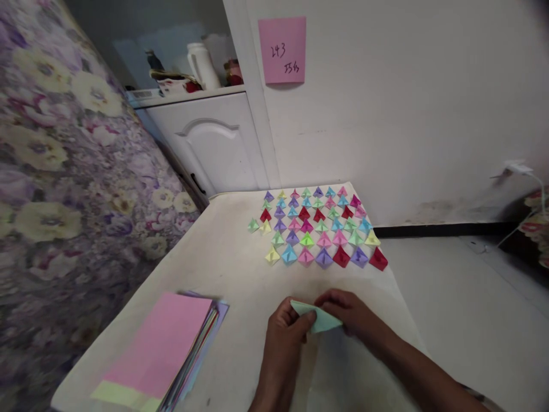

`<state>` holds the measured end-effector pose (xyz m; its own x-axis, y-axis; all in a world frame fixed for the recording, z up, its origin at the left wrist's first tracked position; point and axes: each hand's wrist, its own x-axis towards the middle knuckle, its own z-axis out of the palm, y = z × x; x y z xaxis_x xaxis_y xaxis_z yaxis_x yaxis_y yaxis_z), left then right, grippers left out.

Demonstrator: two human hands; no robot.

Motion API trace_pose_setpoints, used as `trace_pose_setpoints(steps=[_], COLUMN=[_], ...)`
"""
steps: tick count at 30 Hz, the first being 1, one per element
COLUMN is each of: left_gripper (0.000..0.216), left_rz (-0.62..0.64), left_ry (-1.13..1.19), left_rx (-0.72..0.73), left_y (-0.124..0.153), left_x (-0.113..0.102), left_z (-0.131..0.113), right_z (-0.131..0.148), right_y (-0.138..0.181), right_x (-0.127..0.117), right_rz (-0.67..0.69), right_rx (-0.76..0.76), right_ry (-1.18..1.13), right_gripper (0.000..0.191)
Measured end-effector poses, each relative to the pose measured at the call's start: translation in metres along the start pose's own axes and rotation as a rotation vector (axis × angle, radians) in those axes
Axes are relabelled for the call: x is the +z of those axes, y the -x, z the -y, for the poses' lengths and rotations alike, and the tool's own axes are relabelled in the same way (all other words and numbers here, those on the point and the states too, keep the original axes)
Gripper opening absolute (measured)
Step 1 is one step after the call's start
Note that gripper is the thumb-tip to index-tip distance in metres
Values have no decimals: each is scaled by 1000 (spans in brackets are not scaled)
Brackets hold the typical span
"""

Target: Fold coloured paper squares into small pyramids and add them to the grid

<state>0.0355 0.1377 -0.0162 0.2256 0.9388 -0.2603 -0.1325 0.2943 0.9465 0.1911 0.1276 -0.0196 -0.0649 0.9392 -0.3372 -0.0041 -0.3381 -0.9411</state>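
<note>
A pale green folded paper (325, 321) is held up over the near part of the table. My left hand (288, 326) pinches its left side, with the thumb lying across the front. At its upper right edge, the fingers of my right hand (343, 309) are closed on the paper, partly hidden behind it. Beyond my hands stand several rows of small folded paper pieces (323, 258) in purple, red, pink, blue, green and yellow. To the left lies a stack of coloured paper sheets (167, 337), a pink one on top.
The cream table (223, 234) meets a white wall (386, 114) with a pink note (282, 50) stuck on it. A floral curtain (86, 171) hangs at left beside a white cabinet (206, 143). On its shelf stands a white jug (203, 66).
</note>
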Motion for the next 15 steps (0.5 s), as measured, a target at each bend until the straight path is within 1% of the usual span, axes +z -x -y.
trace_pose_setpoints(steps=[2,3,4,6,8,10,13,15], left_gripper=[25,26,27,27,27,26,22,20], left_rz=[-71,-100,-123,-148,-141,-107,-45,-34], left_ry=[6,5,4,2,-4,-11,-46,-86], left_rx=[-5,-3,2,16,25,32,42,45], left_y=[0,0,0,0,-1,-2,-3,-2], left_x=[1,1,2,3,3,2,-1,-2], left_z=[1,2,3,5,8,9,9,7], right_z=[4,6,7,6,2,-3,-8,-9], right_y=[2,3,5,7,7,5,-1,-3], right_x=[-6,-6,-5,2,9,13,11,9], right_rz=[-170,-195,-186,-149,-135,-115,-110,-103], right_rx=[-185,-253,-283,-273,-260,-247,-219,-192], right_ry=[78,102,128,192,209,174,84,3], right_gripper=[25,27,26,22,19,16,16,18])
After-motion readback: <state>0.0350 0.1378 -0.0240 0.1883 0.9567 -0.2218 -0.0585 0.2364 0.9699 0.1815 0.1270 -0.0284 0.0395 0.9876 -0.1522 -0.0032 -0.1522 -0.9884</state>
